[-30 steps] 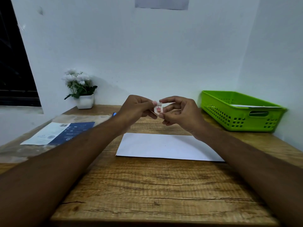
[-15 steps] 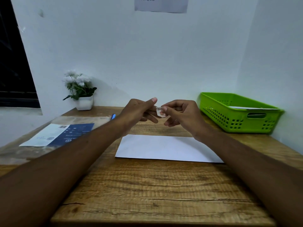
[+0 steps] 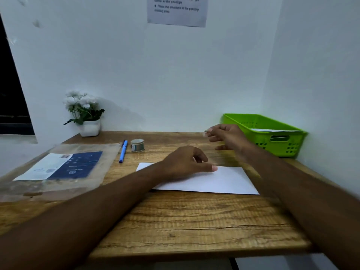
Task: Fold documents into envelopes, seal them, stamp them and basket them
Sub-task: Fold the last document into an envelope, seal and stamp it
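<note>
Dial centred on the plain white paper envelope (image 3: 224,182), lying flat on the wooden table (image 3: 194,221). Left hand (image 3: 185,162): palm down over the envelope's 9 o'clock half, fingers relaxed, one fingertip touching the paper. Right hand (image 3: 229,136): raised at 1 o'clock, motion-blurred, thumb and forefinger pinching a small pale scrap (image 3: 206,131), other fingers spread. Green perforated plastic basket (image 3: 292,145): 2 o'clock, holding a white sheet. Small tape roll (image 3: 137,145) and blue pen (image 3: 123,151): 10 o'clock.

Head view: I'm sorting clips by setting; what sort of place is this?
Probably a mailing desk: white paper envelope on the wooden table, green perforated plastic basket, printed envelope-instruction sheet on the wall.
</note>
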